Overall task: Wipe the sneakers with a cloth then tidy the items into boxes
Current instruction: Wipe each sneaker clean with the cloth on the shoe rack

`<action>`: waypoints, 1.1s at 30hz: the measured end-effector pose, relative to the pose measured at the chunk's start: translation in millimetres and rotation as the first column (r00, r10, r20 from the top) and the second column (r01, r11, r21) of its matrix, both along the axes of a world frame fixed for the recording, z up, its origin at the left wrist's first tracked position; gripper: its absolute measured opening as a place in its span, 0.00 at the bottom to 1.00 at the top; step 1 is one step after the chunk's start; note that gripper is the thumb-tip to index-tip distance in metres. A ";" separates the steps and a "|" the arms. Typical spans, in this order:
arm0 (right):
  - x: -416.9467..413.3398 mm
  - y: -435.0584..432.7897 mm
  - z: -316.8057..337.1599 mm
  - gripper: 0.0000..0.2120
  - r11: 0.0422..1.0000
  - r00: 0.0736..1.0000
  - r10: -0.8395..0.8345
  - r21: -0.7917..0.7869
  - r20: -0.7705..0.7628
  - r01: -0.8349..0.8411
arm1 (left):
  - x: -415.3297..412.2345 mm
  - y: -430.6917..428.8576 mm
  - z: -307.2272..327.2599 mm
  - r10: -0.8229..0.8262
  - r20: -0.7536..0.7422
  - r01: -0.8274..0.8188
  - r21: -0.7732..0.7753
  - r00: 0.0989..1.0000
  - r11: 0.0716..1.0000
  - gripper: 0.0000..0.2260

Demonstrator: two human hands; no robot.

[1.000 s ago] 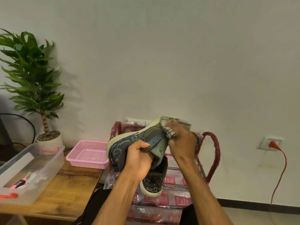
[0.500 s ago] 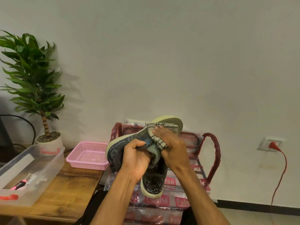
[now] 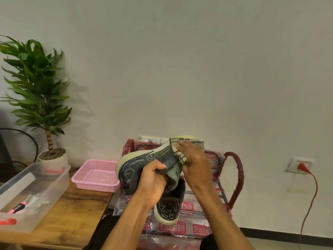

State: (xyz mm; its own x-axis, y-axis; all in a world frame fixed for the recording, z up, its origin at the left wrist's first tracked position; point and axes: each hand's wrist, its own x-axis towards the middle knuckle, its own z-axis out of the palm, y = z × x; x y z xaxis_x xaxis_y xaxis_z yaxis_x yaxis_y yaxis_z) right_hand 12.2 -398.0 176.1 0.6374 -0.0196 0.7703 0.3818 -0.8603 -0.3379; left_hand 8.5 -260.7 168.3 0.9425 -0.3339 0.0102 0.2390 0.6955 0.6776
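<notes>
Your left hand grips the sneaker by its upper, raised in front of you. Your right hand, fingers curled on the cloth, presses it against the sneaker's pale sole edge. The second sneaker lies just below. The box sits on the counter, left.

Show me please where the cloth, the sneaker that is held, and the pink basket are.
cloth (image 3: 180, 156), head view, on its checked fold.
held sneaker (image 3: 137, 164), head view, on its dark side panel.
pink basket (image 3: 93, 186), head view, on its front wall.
</notes>
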 end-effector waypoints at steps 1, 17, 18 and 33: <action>-1.6 5.3 1.7 0.26 1.000 1.000 0.023 0.021 -0.003 -0.023 | -0.3 -1.0 1.9 0.009 0.013 -0.010 0.047 1.000 0.999 0.14; -3.1 -8.7 -4.0 0.30 0.992 0.994 0.097 -0.090 0.047 -0.093 | -4.5 0.2 -0.5 0.014 -0.009 -0.014 -0.021 1.000 1.000 0.19; -0.8 -14.0 -3.9 0.30 0.995 0.996 0.052 -0.089 0.066 -0.046 | -6.4 0.3 -0.6 0.007 -0.012 -0.007 -0.035 1.000 0.999 0.19; -15.2 1.4 -10.5 0.35 0.933 0.997 0.030 0.359 -0.074 -0.001 | -6.1 -1.2 -8.1 0.004 -0.028 -0.001 0.080 1.000 0.997 0.20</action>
